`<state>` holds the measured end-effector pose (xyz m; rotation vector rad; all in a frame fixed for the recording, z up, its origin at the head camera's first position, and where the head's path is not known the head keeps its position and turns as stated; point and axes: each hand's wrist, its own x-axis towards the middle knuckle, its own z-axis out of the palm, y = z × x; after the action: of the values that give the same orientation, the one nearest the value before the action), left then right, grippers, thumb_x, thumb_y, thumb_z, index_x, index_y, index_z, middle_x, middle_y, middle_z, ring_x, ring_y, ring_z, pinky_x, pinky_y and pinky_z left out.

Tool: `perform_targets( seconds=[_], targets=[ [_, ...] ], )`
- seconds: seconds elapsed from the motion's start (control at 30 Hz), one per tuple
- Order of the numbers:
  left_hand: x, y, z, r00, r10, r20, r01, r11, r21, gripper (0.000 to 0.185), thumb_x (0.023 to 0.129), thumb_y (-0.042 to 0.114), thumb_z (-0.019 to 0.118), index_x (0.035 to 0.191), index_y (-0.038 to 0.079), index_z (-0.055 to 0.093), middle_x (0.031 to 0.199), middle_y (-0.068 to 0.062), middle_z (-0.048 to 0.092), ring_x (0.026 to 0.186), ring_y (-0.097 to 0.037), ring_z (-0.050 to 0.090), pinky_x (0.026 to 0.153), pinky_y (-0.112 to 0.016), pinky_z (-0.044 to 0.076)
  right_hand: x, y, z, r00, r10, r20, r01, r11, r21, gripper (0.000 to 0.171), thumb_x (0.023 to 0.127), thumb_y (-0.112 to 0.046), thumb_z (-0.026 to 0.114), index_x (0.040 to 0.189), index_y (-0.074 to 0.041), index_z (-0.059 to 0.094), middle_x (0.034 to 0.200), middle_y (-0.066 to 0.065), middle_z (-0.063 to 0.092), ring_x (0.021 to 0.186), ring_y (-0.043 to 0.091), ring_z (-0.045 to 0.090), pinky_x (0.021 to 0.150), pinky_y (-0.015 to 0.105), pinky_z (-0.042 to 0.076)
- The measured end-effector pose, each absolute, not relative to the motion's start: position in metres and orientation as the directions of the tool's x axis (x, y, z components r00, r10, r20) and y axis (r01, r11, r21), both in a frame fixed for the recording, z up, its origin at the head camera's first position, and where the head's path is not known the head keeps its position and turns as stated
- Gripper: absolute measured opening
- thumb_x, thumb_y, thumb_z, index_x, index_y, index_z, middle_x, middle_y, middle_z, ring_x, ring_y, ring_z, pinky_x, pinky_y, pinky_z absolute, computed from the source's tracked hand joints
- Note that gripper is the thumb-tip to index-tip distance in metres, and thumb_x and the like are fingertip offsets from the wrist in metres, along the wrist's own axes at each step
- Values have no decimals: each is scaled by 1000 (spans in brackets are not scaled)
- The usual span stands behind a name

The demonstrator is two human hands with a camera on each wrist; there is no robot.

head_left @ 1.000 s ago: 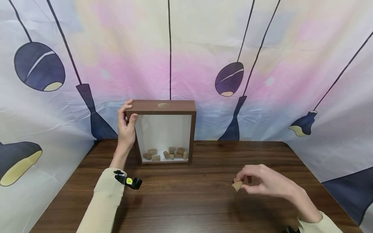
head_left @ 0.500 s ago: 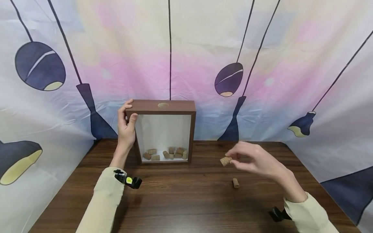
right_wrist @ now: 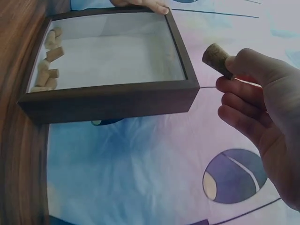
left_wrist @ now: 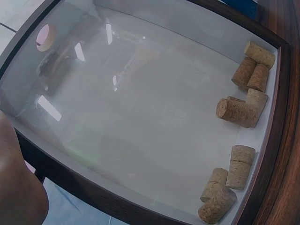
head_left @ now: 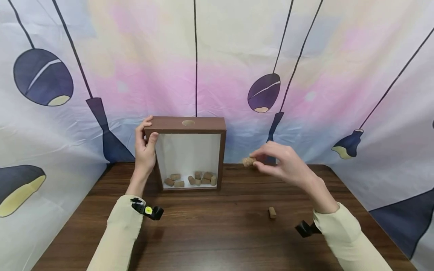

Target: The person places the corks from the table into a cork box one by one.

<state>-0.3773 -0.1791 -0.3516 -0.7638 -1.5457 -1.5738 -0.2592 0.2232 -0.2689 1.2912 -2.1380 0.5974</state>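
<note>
A brown wooden shadow box with a glass front stands upright at the back of the table. Its top has a round hole, and several corks lie on its floor, seen close in the left wrist view. My left hand grips the box's upper left corner. My right hand is raised to the right of the box and pinches a cork between thumb and fingers; the right wrist view shows that cork near the box frame. Another cork lies on the table.
The dark wooden table runs to a printed fabric backdrop that wraps round the back and both sides. Small black devices sit on both wrists.
My right hand has lifted a cork off the table and carried it up and left towards the box. A second cork stays on the table. The left hand keeps its hold.
</note>
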Motion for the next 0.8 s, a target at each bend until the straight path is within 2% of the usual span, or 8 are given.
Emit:
perform_targets(
  seconds=[0.17, 0.3, 0.53, 0.7, 0.8],
  targets=[
    [-379, -180, -354, -510, -119, 852, 854, 49, 519, 47, 103, 26, 53, 134, -5, 37, 156, -17, 34, 139, -18, 36, 95, -23, 34, -269, 206, -255, -364, -618, 697, -888, 457, -58, 24, 82, -1, 76, 105, -11, 74, 93, -1, 72, 80, 12, 62, 74, 16, 47],
    [-380, -180, -353, -506, -121, 854, 857, 47, 514, 48, 102, 27, 53, 134, -5, 37, 157, -15, 35, 137, -18, 38, 95, -23, 35, -277, 192, -243, -354, -608, 711, -886, 461, -46, 21, 84, -2, 76, 104, -9, 75, 93, 1, 72, 82, 12, 62, 75, 20, 49],
    [-369, -176, -346, -501, -120, 857, 859, 54, 509, 47, 103, 25, 52, 132, -8, 36, 156, -19, 34, 130, -14, 42, 91, -23, 34, -289, 165, -225, -320, -592, 740, -889, 457, -19, 18, 86, -3, 75, 103, -7, 74, 91, 2, 72, 82, 12, 63, 75, 27, 52],
    [-356, -173, -341, -502, -118, 857, 858, 52, 510, 46, 104, 24, 52, 130, -11, 36, 154, -23, 34, 130, -12, 42, 90, -23, 34, -299, 145, -216, -326, -592, 737, -893, 448, -35, 16, 87, -4, 74, 104, -4, 74, 90, 4, 72, 81, 13, 62, 76, 27, 51],
    [-359, -173, -341, -494, -119, 861, 863, 50, 502, 46, 104, 23, 52, 131, -10, 36, 154, -24, 33, 128, -12, 42, 88, -23, 33, -304, 134, -208, -339, -595, 729, -890, 453, -44, 15, 89, -5, 72, 104, -3, 74, 91, 6, 72, 81, 14, 62, 76, 27, 51]
  ],
)
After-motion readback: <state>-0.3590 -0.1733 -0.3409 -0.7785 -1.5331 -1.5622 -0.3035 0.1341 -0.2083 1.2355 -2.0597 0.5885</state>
